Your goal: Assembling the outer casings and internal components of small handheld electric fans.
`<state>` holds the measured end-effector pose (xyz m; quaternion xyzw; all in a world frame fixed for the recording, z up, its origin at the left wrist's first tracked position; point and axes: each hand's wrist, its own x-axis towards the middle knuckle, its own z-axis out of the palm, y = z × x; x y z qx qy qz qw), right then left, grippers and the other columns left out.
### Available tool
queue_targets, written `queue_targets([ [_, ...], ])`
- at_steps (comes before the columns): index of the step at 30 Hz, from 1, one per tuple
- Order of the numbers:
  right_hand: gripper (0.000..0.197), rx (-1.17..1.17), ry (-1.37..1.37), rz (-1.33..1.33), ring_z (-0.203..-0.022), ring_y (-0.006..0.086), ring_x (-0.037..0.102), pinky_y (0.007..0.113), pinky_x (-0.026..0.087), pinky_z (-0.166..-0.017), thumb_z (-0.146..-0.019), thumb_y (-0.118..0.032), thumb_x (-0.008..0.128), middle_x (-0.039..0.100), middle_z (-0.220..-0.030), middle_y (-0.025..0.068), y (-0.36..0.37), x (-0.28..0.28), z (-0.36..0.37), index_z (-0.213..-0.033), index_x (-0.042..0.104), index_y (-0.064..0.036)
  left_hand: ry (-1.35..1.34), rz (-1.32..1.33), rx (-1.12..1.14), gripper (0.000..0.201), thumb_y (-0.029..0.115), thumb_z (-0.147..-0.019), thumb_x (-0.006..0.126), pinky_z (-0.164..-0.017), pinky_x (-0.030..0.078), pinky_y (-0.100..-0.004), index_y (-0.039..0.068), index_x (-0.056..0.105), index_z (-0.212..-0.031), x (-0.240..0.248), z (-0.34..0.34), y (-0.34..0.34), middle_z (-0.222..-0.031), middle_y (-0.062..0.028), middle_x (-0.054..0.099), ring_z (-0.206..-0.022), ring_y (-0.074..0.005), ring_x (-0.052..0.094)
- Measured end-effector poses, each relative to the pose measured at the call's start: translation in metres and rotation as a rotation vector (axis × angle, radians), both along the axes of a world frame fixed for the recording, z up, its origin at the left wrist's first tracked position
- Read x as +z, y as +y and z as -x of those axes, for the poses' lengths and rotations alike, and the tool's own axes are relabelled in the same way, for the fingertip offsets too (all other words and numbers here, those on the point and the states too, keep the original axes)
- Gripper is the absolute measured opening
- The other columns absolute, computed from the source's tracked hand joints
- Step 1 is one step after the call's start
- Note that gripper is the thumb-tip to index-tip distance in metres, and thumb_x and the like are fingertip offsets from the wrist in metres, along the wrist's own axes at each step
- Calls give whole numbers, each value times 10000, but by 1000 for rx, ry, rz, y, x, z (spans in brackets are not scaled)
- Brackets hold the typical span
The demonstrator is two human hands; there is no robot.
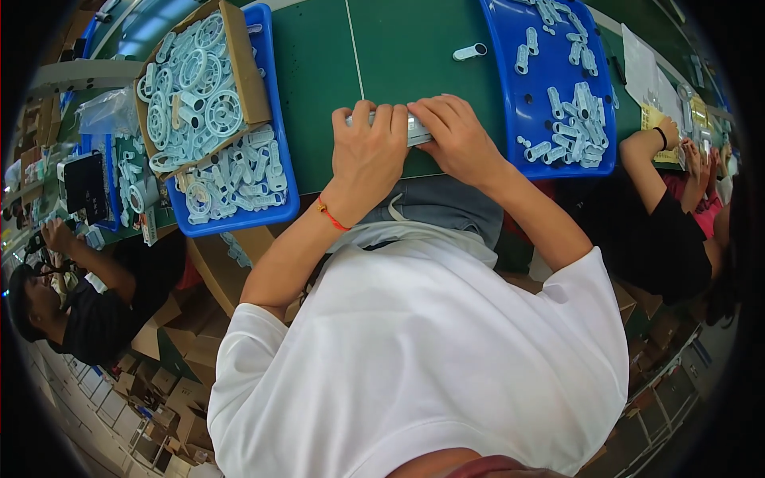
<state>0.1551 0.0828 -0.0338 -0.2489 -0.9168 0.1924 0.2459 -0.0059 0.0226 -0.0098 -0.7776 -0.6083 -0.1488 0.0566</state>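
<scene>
Both my hands grip one pale, long plastic part (414, 130) just above the near edge of the green table. My left hand (370, 147) wraps its fingers over the left end and hides much of it. On the right end, my right hand (458, 139) closes with fingers bent over the top. A small pale oblong piece with a dark end (469, 52) lies alone on the table, beyond my right hand. What the held part looks like underneath is hidden by my fingers.
At left, a cardboard box (253, 72) of pale rings and oblong pieces rests on a blue tray (292, 187) holding more pieces. A second blue tray (510, 95) with scattered pieces lies at right. Co-workers sit on both sides, one with a hand (669, 134) near yellow paper.
</scene>
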Motion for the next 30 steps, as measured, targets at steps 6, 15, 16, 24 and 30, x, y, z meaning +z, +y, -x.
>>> queue_targets([
  [6, 562, -3, -3, 194, -1032, 315, 505, 404, 382, -914, -623, -30, 709, 550, -1099, 121, 3, 14, 1, -1152, 521, -26, -181, 97, -31, 388, 154, -608, 735, -745, 379, -393, 66, 580, -952, 10, 6, 2, -869, -44, 585, -847, -213, 527],
  [15, 545, 10, 93, 172, -1039, 310, 512, 397, 396, -902, -625, -21, 703, 555, -1121, 120, -1, 3, -3, -1144, 536, -21, -246, 78, 6, 434, 185, -600, 750, -768, 367, -393, 87, 597, -994, 8, 4, -4, -913, -34, 587, -889, -201, 523],
  [16, 550, 2, 105, 166, -1037, 308, 515, 398, 401, -897, -621, -19, 706, 555, -1123, 121, -2, 3, -4, -1144, 539, -22, -248, 87, 12, 434, 185, -600, 750, -768, 367, -393, 87, 597, -994, 8, 4, -6, -913, -34, 587, -889, -201, 523],
  [24, 494, -31, 192, 124, -1020, 296, 536, 392, 412, -907, -618, -1, 702, 582, -1101, 114, -7, -7, -3, -1098, 583, -14, -98, -83, 71, 444, 226, -639, 713, -872, 359, -471, 92, 606, -1049, -2, -2, -17, -951, -25, 570, -959, -257, 482],
  [30, 464, -88, 225, 108, -989, 286, 556, 366, 448, -867, -606, -17, 717, 604, -1081, 108, -10, -12, -4, -1059, 615, -20, -211, -93, 19, 404, 244, -649, 697, -801, 369, -436, 103, 618, -1019, -12, 5, -12, -970, -9, 577, -936, -253, 489],
])
